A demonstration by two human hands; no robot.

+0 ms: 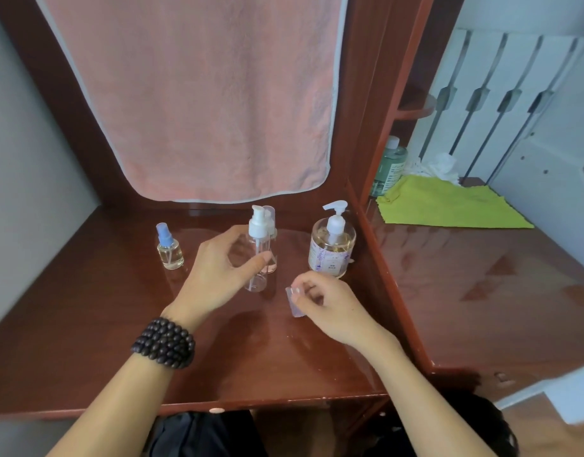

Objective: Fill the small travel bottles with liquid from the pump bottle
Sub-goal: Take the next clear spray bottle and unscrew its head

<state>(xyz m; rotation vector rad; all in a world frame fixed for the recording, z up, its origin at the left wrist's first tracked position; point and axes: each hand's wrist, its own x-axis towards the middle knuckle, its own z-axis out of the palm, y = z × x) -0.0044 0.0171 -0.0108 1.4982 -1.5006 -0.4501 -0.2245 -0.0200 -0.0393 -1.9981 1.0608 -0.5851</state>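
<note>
**Now: left hand at clear travel bottle, right hand pinching cap**

Left hand (218,265) curls round the upright clear plastic travel bottle with white pump top (258,250), thumb touching its front, long axis vertical. Right hand (326,305) fingers pinch a small translucent cap (295,301) just right. Amber round pump bottle (331,249) stands near the bench (86,324) right edge; small blue-topped spray bottle (169,247) stands left, apart.

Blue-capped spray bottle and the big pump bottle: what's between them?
Head view: the left hand at a clear empty pump bottle, with a second clear bottle right behind it.
</note>
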